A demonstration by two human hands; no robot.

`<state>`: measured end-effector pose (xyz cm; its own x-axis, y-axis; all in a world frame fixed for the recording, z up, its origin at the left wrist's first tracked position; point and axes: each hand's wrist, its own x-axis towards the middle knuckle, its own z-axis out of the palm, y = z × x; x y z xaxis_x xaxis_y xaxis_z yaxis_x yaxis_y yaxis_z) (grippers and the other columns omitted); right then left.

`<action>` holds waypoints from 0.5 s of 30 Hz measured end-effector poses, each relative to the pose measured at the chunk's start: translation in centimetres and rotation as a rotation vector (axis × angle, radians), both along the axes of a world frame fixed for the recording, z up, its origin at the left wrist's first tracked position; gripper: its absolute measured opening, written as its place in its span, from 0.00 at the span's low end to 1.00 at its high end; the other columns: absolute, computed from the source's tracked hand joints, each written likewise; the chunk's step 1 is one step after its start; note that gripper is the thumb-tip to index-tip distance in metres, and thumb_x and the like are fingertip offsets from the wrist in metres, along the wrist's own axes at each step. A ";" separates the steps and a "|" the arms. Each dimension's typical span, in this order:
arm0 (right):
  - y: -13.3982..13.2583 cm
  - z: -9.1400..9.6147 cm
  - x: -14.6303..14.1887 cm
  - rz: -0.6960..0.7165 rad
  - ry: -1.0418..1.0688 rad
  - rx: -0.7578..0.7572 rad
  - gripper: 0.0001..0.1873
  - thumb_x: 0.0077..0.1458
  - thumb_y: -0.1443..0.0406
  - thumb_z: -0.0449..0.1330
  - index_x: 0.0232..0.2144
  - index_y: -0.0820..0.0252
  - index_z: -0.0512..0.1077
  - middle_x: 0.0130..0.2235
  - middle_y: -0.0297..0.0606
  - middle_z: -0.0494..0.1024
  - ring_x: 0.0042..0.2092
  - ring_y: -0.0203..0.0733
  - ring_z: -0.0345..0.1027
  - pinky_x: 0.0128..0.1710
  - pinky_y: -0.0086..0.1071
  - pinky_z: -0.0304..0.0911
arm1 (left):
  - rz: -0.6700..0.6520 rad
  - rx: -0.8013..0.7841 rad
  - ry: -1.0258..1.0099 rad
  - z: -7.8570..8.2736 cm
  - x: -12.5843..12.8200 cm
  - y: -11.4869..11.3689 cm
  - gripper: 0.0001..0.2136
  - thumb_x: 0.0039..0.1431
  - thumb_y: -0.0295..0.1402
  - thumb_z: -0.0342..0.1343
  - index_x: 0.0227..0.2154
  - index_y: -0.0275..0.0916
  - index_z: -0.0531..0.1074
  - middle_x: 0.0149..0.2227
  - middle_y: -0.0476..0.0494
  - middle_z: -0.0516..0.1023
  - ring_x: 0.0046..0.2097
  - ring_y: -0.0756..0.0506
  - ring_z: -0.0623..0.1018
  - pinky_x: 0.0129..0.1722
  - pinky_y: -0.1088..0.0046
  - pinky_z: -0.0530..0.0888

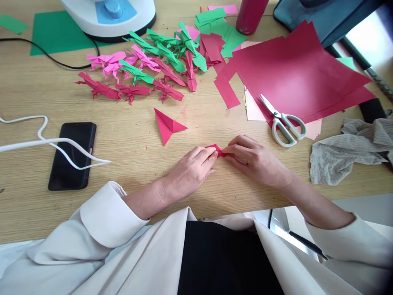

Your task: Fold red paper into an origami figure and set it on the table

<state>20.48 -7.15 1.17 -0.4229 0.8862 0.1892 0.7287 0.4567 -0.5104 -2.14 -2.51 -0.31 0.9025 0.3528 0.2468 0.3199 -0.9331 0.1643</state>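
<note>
Wooden table (132, 159) | left hand (192, 170) pinches small red paper (218, 150) | right hand (251, 157) pinches it too | scissors (284, 123) nearby

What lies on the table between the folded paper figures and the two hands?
A folded red paper triangle lies there, seen in the head view.

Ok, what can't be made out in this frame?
Head view:
- Small red folded paper piece: mostly hidden by pinching fingers of left hand and right hand; shape unclear.
- White-and-blue plastic appliance: cut off by top edge.
- Dark red cylindrical bottle: upper part cut off by top edge.
</note>
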 end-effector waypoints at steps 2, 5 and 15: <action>0.2 -0.2 0.0 0.008 0.020 0.008 0.08 0.65 0.67 0.55 0.41 0.58 0.75 0.39 0.44 0.74 0.41 0.46 0.69 0.42 0.41 0.67 | -0.005 -0.026 -0.029 0.0 0.0 0.2 0.17 0.65 0.26 0.52 0.55 0.24 0.67 0.52 0.31 0.74 0.52 0.40 0.73 0.54 0.61 0.74; 0.3 -0.8 0.1 0.002 0.047 0.033 0.07 0.63 0.67 0.57 0.42 0.59 0.74 0.39 0.44 0.74 0.40 0.46 0.69 0.42 0.41 0.67 | -0.012 -0.088 -0.122 -0.3 0.0 0.5 0.15 0.65 0.24 0.52 0.52 0.26 0.70 0.51 0.33 0.76 0.49 0.41 0.74 0.53 0.62 0.75; 0.7 -1.4 0.1 0.009 0.061 0.070 0.05 0.64 0.68 0.57 0.38 0.59 0.74 0.36 0.42 0.74 0.38 0.43 0.68 0.40 0.39 0.65 | 0.108 -0.283 -0.244 -0.4 0.5 1.2 0.10 0.65 0.22 0.51 0.45 0.34 0.73 0.44 0.42 0.79 0.45 0.46 0.75 0.48 0.67 0.75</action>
<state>20.61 -6.43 -0.27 -0.4166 0.8661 0.2762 0.6927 0.4992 -0.5205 -1.67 -1.36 -0.71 0.7834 0.5272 0.3292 0.3330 -0.8033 0.4938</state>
